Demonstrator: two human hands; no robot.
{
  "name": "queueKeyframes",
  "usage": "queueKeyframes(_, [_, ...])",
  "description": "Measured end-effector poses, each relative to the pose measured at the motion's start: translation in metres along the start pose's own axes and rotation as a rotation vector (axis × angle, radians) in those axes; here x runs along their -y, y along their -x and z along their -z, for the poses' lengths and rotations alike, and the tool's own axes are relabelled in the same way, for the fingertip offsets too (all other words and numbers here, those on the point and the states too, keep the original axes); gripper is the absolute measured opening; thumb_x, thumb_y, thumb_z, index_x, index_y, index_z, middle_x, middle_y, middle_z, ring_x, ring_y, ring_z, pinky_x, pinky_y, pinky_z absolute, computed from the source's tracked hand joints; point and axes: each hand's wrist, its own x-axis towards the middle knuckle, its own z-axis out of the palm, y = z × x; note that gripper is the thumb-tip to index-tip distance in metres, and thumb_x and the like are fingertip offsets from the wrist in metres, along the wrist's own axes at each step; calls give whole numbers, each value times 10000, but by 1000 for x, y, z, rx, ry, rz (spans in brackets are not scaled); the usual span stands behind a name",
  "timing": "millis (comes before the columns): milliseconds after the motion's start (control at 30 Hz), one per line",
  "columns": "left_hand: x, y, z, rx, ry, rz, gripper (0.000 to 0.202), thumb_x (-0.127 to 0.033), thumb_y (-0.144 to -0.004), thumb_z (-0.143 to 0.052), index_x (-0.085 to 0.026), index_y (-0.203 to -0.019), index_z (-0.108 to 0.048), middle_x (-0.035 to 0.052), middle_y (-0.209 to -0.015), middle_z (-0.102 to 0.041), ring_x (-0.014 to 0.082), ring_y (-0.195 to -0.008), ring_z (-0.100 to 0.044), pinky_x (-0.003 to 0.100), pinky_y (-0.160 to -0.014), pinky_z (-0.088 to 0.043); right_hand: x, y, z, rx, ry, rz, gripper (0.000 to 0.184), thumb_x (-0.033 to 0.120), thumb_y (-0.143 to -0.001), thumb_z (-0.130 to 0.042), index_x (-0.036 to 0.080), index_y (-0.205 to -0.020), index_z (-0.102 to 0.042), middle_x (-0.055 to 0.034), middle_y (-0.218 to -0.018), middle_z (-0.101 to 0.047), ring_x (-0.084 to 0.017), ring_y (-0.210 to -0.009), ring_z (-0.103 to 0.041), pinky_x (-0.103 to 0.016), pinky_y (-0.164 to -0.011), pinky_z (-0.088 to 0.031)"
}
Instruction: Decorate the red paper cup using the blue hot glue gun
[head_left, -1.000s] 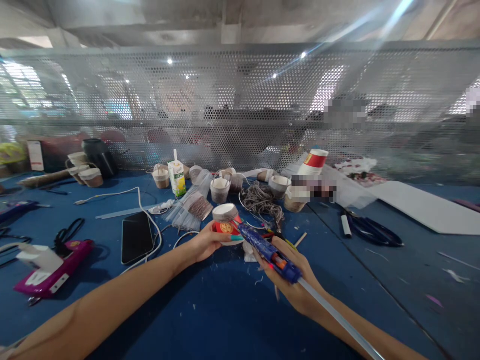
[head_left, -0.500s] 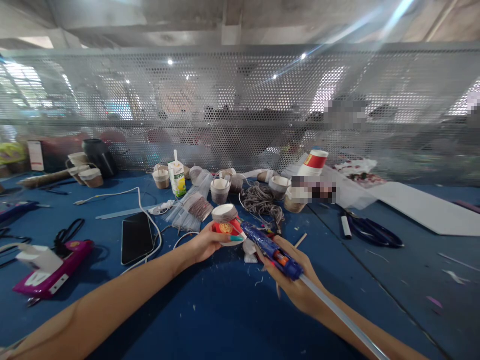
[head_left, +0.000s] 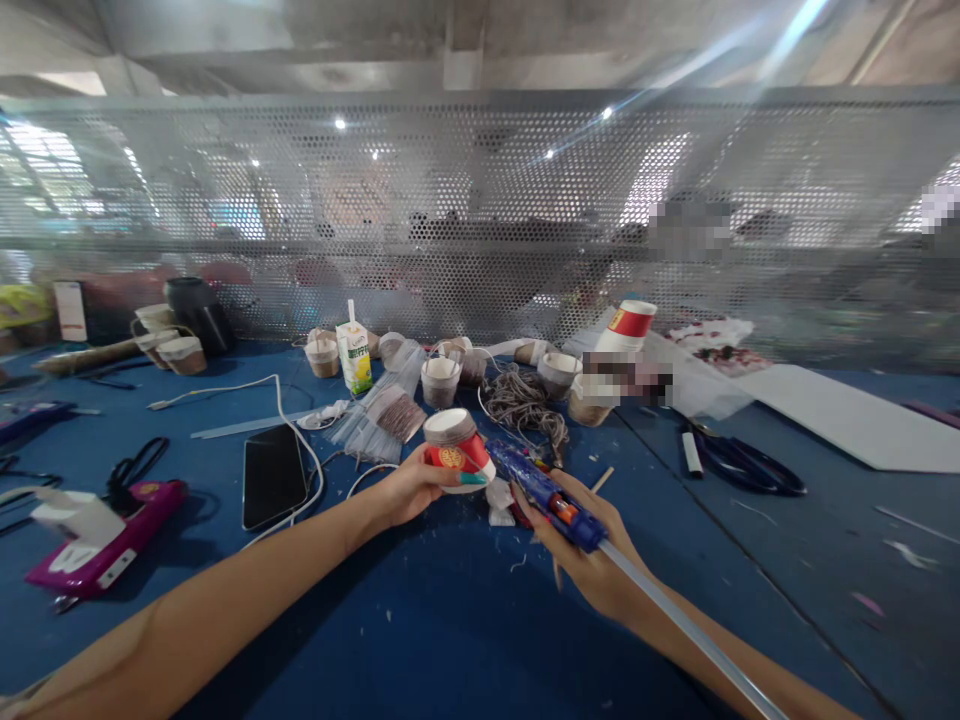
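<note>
Tilted in my left hand is a paper cup, red and white with a grey band of cord around its rim. My fingers are wrapped around its side. My right hand grips a blue glue gun, with a long clear glue stick running out of its back end over my forearm. The gun's tip is close to the cup's right side; I cannot tell whether they touch. Behind the cup lies a tangled heap of grey cord, near a small cord-wrapped cup.
To the left lie a black phone, a white cable and a magenta power strip. A drink carton stands farther back. Dark-handled scissors and a white board are at the right. A perforated metal screen closes off the back.
The glue gun's tip has drawn back slightly from the cup's right side. My left hand and the cup have barely moved.
</note>
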Motion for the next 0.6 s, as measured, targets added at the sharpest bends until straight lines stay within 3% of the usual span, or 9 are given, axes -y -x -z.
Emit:
queueKeyframes(233, [1,-1,1,-2,-10,-10,504,-69,-480,-772,-136,-965,-652,57,-872,-705,197,-860,-651,359,-897,-453,2,1,0,-7,21,36,169,358,-853,-500,210,-775,-521,-36,-696,-608,-163,-580,-588,-286,-533,-500])
queueKeyframes(400, [2,-3,4,-33,18,-4,466,-83,-465,-778,-128,-910,-647,70,-862,-711,225,-851,-663,388,-906,-442,-4,-7,0,-95,111,53,173,358,-881,-468,213,-808,-526,-33,-720,-581,-179,-650,-601,-296,-595,-505])
queueKeyframes(500, [1,-2,3,-55,17,17,472,-101,-484,-785,-136,-933,-645,70,-888,-714,216,-852,-662,364,-881,-451,-20,-14,4,-69,321,58,182,370,-887,-458,215,-802,-503,-42,-759,-555,-186,-681,-595,-298,-583,-493])
queueKeyframes(600, [2,-1,3,-83,11,9,456,-145,-504,-803,-153,-930,-643,66,-895,-714,209,-835,-662,339,-826,-463,-40,-19,7,26,626,29,258,457,-826,-537,205,-846,-488,-57,-826,-540,-185,-596,-567,-296,-465,-428])
